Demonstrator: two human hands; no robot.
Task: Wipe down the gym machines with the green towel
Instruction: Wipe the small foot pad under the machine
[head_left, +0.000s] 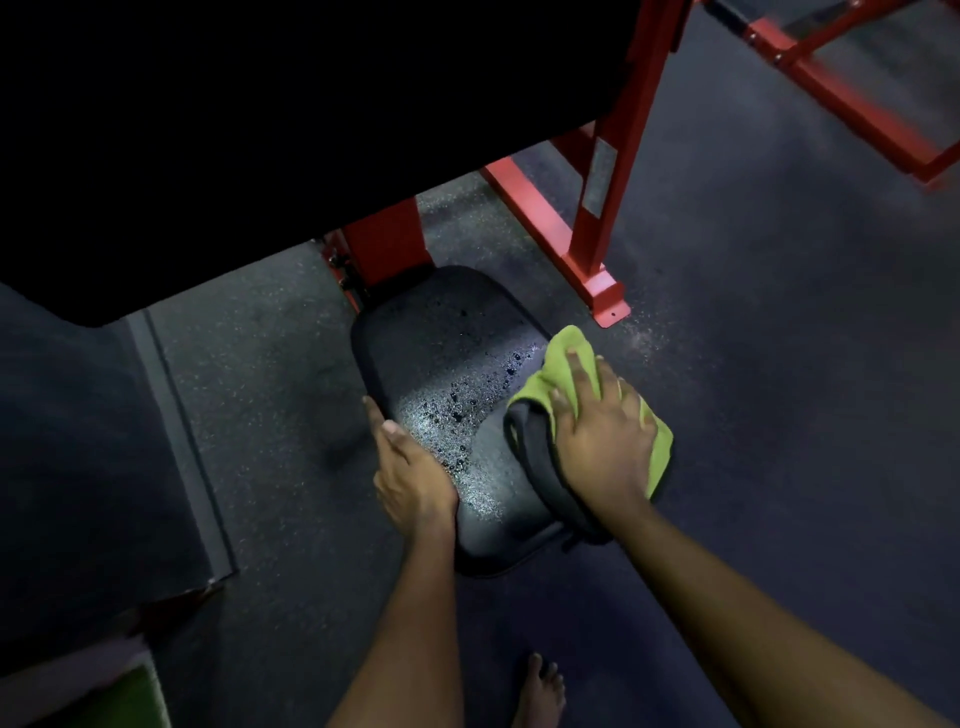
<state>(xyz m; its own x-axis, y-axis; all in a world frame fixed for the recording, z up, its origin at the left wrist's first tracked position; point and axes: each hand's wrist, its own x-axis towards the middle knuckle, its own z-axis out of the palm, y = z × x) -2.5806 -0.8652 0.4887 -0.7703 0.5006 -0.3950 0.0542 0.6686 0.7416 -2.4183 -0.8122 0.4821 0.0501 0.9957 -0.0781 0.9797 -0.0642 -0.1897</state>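
Observation:
A black padded seat (441, 332) of a red-framed gym machine (597, 218) lies low in the middle of the view, its surface wet with spray droplets. The green towel (563, 358), with a dark grey underside, lies folded over the seat's right edge. My right hand (602, 431) presses flat on the towel with fingers spread. At the seat's left edge, my left hand (410, 467) rests with its thumb on top of the pad and its fingers along the side.
A large black pad (260, 130) of the machine overhangs the upper left. Red frame bars (857, 93) run across the upper right. Dark speckled rubber floor (779, 364) surrounds the seat. A bare foot (540, 691) stands at the bottom, and a raised dark platform (78, 441) lies on the left.

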